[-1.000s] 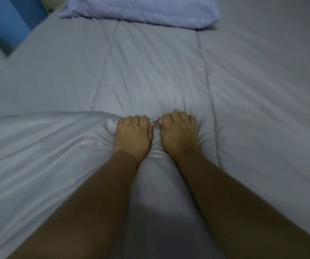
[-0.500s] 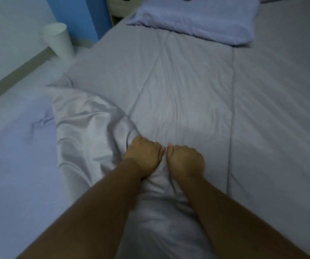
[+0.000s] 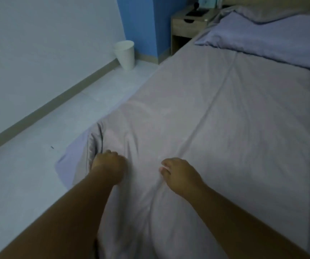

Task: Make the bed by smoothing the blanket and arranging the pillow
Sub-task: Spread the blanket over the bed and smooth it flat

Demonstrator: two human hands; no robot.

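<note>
A pale grey quilted blanket (image 3: 225, 113) covers the bed, with stitched seams running toward the head. Its left edge is bunched into folds (image 3: 96, 144) hanging over the bedside. My left hand (image 3: 109, 164) is clenched on the blanket right beside those folds. My right hand (image 3: 180, 174) rests on the blanket a hand's width to the right, fingers curled into the cloth. A lilac pillow (image 3: 268, 42) lies flat at the head of the bed, top right, with a second grey pillow (image 3: 274, 13) behind it.
A white waste bin (image 3: 125, 55) stands on the pale floor by the blue wall. A wooden nightstand (image 3: 186, 27) with dark items on top sits at the bed's head. A strip of floor (image 3: 38, 165) runs along the bed's left side.
My hands have moved apart; they were side by side before. The view swung left, and the blanket's crumpled edge has been pulled flatter toward the bedside.
</note>
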